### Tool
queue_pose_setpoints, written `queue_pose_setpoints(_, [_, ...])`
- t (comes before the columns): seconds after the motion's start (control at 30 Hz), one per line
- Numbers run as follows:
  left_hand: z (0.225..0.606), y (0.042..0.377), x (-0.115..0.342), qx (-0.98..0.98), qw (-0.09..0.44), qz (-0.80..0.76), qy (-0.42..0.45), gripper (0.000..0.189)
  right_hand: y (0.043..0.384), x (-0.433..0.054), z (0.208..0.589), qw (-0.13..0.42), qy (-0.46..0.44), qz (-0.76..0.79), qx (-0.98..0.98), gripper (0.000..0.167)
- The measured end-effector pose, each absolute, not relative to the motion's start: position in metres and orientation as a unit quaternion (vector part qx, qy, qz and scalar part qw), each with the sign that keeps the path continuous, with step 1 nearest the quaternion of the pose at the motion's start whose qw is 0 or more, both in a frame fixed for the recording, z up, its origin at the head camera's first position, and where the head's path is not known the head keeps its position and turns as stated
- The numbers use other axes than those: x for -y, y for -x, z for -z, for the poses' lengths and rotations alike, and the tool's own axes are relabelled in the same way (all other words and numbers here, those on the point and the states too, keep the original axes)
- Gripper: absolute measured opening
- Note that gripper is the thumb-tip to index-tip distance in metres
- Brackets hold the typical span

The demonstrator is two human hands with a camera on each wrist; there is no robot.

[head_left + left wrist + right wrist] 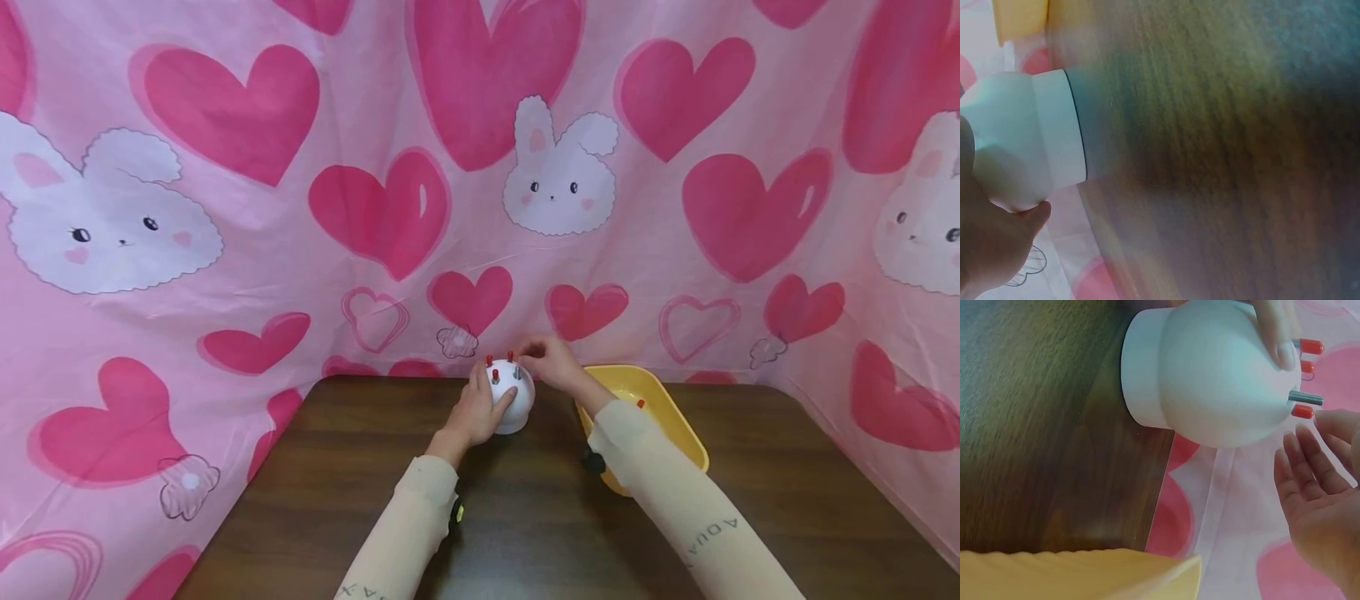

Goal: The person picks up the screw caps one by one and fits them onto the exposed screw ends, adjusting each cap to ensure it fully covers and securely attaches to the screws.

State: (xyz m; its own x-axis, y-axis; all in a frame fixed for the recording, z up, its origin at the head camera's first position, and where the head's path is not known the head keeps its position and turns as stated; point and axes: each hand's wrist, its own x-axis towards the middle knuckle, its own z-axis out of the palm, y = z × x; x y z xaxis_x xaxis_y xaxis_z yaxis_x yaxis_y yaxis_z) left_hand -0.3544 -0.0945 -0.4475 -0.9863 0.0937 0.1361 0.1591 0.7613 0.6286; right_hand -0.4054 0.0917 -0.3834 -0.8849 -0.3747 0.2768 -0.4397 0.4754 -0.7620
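Observation:
A white ball-shaped piece (512,408) on a short round base stands at the table's far side. Threaded metal studs stick out of its top; red caps (1312,346) cover several, while one stud (1307,398) shows bare metal. My left hand (474,408) grips the ball from the left, thumb across its near side and fingers toward the top. To the right of the ball, my right hand (1319,481) has its thumb and forefinger tips right at the end of one red cap (1302,412). Its other fingers are loosely bent, with nothing in them.
A yellow tray (686,429) sits on the table to the right, partly under my right forearm. A small red cap (641,403) lies in it. Behind the brown wooden table (337,483) hangs a pink cloth (480,250) with hearts and rabbits.

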Motion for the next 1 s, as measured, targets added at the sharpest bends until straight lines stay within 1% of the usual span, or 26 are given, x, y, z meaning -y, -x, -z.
queue_pose_setpoints(0.33, [0.450, 0.355, 0.095, 0.939, 0.050, 0.336, 0.061, 0.094, 0.401, -0.109, 0.377, 0.033, -0.258, -0.423, 0.868, 0.018])
queue_pose_setpoints(0.47, [0.449, 0.357, 0.094, 0.939, 0.062, 0.332, 0.064, 0.093, 0.403, -0.120, 0.374, 0.036, -0.278, -0.410, 0.868, 0.017])
queue_pose_setpoints(0.6, [0.448, 0.358, 0.093, 0.940, 0.063, 0.329, 0.063, 0.094, 0.405, -0.129, 0.372, 0.041, -0.297, -0.390, 0.871, 0.014])
queue_pose_setpoints(0.83, [0.448, 0.358, 0.091, 0.942, 0.057, 0.326, 0.060, 0.094, 0.404, -0.145, 0.372, 0.022, -0.296, -0.369, 0.881, 0.012])
queue_pose_setpoints(1.0, [0.450, 0.358, 0.090, 0.944, 0.066, 0.317, 0.065, 0.093, 0.403, -0.157, 0.372, 0.034, -0.321, -0.352, 0.879, 0.010])
